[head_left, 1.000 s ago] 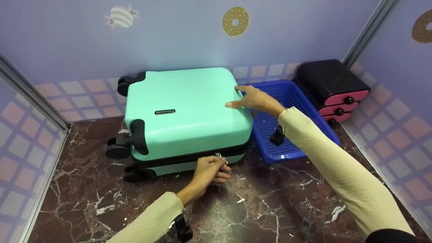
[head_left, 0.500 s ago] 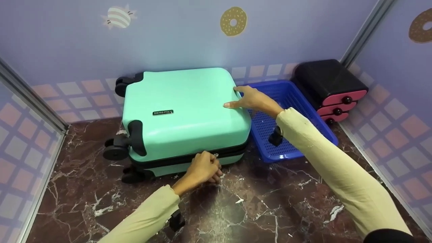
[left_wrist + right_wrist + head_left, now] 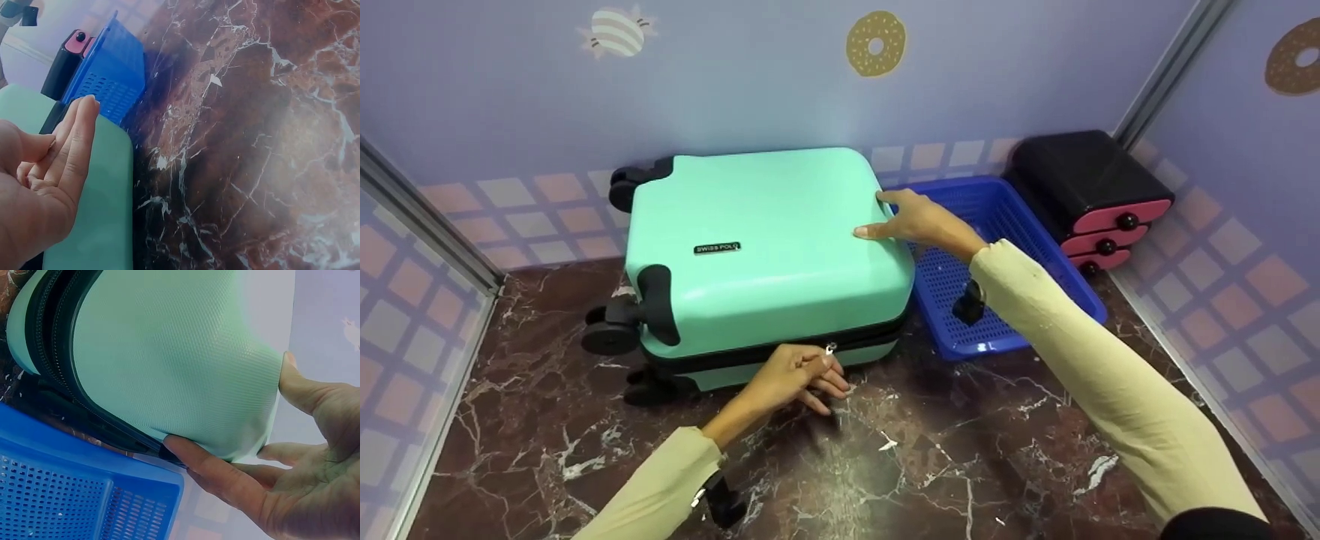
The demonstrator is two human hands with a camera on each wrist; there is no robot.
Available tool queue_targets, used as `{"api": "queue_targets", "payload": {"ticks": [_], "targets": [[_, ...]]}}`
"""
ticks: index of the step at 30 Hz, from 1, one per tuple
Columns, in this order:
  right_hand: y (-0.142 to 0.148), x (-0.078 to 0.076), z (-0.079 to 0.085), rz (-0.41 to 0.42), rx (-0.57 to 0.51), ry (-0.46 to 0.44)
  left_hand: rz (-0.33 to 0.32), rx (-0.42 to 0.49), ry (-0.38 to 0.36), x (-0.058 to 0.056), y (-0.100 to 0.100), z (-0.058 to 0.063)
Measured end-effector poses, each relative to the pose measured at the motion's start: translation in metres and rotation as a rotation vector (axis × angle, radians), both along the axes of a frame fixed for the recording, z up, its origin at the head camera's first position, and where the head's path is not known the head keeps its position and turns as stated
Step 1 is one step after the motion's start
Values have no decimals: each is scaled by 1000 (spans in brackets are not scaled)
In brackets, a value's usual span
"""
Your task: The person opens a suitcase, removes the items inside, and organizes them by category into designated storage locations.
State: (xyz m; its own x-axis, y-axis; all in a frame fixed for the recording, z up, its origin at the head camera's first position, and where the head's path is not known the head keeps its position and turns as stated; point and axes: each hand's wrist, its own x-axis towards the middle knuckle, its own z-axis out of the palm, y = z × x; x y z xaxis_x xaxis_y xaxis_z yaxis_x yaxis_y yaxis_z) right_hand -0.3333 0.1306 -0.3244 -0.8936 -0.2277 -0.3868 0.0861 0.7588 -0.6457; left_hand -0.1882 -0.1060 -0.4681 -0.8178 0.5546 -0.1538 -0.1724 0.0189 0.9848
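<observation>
A mint-green hard-shell suitcase (image 3: 765, 217) lies flat on the floor, its black wheels toward the left. Along its front side runs a black zip (image 3: 720, 360). My left hand (image 3: 791, 379) pinches the silver zipper pull (image 3: 830, 349) between thumb and index finger, the other fingers spread loosely. In the left wrist view the palm largely hides the pull. With thumb on the top face and fingers bent over the end, my right hand (image 3: 922, 217) holds the suitcase's right end. The right wrist view shows the two rows of zip teeth (image 3: 53, 343) apart near the corner.
A blue perforated plastic basket (image 3: 975, 346) stands against the suitcase's right end. Behind it, at the right, is a small black drawer box (image 3: 1099, 169) with pink fronts. Patterned walls enclose the brown marbled floor (image 3: 915, 465) at the back and sides.
My left hand has moved left along the suitcase's front side, the zipper pull shifting with it; its fingers curled in, then spread again. My right hand keeps its place on the suitcase.
</observation>
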Motion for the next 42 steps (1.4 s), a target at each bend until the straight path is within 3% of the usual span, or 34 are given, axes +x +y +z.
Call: {"api": "queue_targets", "payload": {"ticks": [8, 17, 29, 37, 42], "targets": [[5, -5, 6, -26, -1, -10, 26, -21, 35, 1, -26, 5], [6, -4, 3, -33, 2, -12, 67, -64, 74, 12, -57, 6], [6, -3, 1, -12, 6, -10, 162, -238, 147, 29, -120, 13], [4, -4, -1, 0, 6, -6, 210, -450, 225, 40, -163, 20], [1, -3, -5, 1, -3, -10, 218, -493, 233, 45, -181, 21]]}}
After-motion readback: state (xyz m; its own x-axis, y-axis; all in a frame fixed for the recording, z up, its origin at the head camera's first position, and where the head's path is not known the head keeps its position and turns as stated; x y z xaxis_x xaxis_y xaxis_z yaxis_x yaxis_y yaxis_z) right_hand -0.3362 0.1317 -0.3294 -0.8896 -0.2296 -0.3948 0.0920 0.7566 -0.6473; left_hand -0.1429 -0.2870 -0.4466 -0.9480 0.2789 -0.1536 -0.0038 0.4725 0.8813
